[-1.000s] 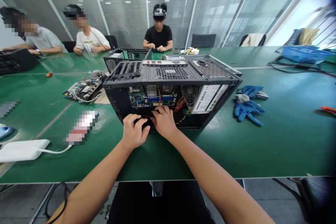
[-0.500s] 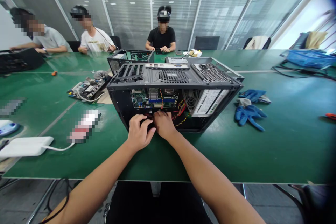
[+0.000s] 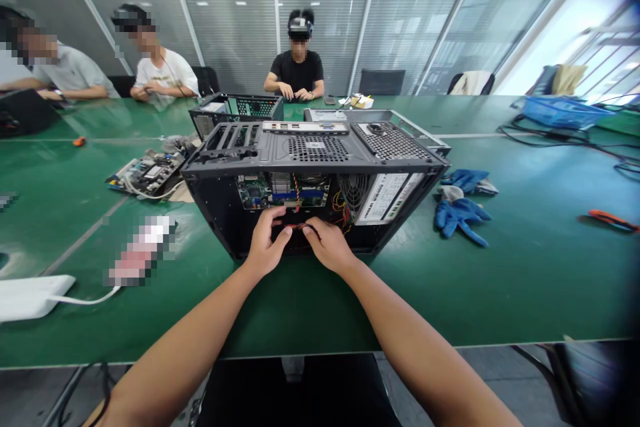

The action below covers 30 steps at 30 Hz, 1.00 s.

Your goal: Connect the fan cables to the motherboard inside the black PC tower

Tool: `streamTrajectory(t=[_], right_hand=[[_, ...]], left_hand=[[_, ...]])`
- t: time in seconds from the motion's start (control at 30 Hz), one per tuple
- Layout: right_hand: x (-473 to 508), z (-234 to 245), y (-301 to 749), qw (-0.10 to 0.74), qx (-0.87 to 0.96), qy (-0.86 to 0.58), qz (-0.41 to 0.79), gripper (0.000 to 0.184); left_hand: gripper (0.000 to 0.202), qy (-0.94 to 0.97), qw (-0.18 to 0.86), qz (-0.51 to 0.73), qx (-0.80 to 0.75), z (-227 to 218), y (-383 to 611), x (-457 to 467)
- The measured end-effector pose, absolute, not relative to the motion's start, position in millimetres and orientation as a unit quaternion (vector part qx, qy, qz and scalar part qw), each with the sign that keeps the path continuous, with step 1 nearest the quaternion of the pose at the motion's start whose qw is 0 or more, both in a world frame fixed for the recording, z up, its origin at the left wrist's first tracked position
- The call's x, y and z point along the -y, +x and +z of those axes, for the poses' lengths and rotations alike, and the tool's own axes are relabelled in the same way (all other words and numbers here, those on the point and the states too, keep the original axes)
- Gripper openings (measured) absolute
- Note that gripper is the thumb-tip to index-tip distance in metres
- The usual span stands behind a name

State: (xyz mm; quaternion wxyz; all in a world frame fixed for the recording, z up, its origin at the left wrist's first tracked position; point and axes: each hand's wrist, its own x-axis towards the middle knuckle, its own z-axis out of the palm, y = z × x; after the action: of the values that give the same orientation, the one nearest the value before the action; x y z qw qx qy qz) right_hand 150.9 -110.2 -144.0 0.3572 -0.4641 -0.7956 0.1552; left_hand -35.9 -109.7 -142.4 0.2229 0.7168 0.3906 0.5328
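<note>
An open black computer case (image 3: 315, 147) lies on its side on the green table (image 3: 500, 267), its open side towards me. Inside I see a green motherboard (image 3: 255, 192), a power supply (image 3: 385, 195) with a fan, and loose coloured wires. Both my hands reach into the lower opening. My left hand (image 3: 267, 243) pinches a thin red cable (image 3: 296, 227) between thumb and fingers. My right hand (image 3: 330, 243) is curled on the same cable just to the right. What the cable's ends join to is hidden.
Blue gloves (image 3: 460, 213) lie right of the case, an orange tool (image 3: 613, 220) farther right. A loose circuit board (image 3: 147, 172) and a second case (image 3: 235, 110) sit at the left behind. A white box (image 3: 30, 297) with a cord lies near left. Three people sit across the table.
My hands have drawn slightly apart and lifted, the red cable now showing stretched between them. The head view has shifted a little to the right.
</note>
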Motion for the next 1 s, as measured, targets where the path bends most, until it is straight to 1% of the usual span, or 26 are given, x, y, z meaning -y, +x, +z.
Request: streamTrajectory(t=[0.03, 0.13, 0.2, 0.27, 0.37, 0.43, 0.53, 0.63, 0.73, 0.87, 1.0], right_hand=[[110, -144, 151, 0.364, 0.798, -0.453, 0.159, 0.02], [111, -146, 150, 0.37, 0.807, -0.428, 0.169, 0.019], [112, -147, 149, 0.365, 0.81, -0.425, 0.176, 0.019], [113, -147, 148, 0.36, 0.811, -0.425, 0.181, 0.019], [116, -145, 146, 0.361, 0.819, -0.411, 0.175, 0.02], [118, -144, 145, 0.352, 0.837, -0.388, 0.159, 0.021], [118, -142, 142, 0.326, 0.861, -0.368, 0.128, 0.023], [115, -140, 138, 0.312, 0.869, -0.366, 0.119, 0.023], [111, -135, 134, 0.32, 0.854, -0.38, 0.153, 0.023], [105, -123, 126, 0.342, 0.824, -0.404, 0.203, 0.017], [104, -120, 120, 0.334, 0.822, -0.408, 0.217, 0.016]], left_hand=[[0.04, 0.733, 0.244, 0.509, -0.38, -142, -40, 110], [0.037, 0.775, 0.251, 0.452, -0.362, -137, -51, 110], [0.031, 0.782, 0.259, 0.437, -0.362, -136, -54, 110], [0.028, 0.762, 0.291, 0.444, -0.37, -136, -55, 108], [0.035, 0.709, 0.392, 0.452, -0.374, -138, -57, 105], [0.042, 0.676, 0.471, 0.429, -0.37, -137, -60, 103], [0.043, 0.645, 0.535, 0.389, -0.383, -134, -66, 101], [0.037, 0.631, 0.549, 0.383, -0.392, -132, -68, 100], [0.031, 0.607, 0.548, 0.427, -0.386, -133, -68, 99], [0.024, 0.572, 0.539, 0.483, -0.385, -136, -66, 96], [0.028, 0.573, 0.53, 0.475, -0.407, -137, -68, 95]])
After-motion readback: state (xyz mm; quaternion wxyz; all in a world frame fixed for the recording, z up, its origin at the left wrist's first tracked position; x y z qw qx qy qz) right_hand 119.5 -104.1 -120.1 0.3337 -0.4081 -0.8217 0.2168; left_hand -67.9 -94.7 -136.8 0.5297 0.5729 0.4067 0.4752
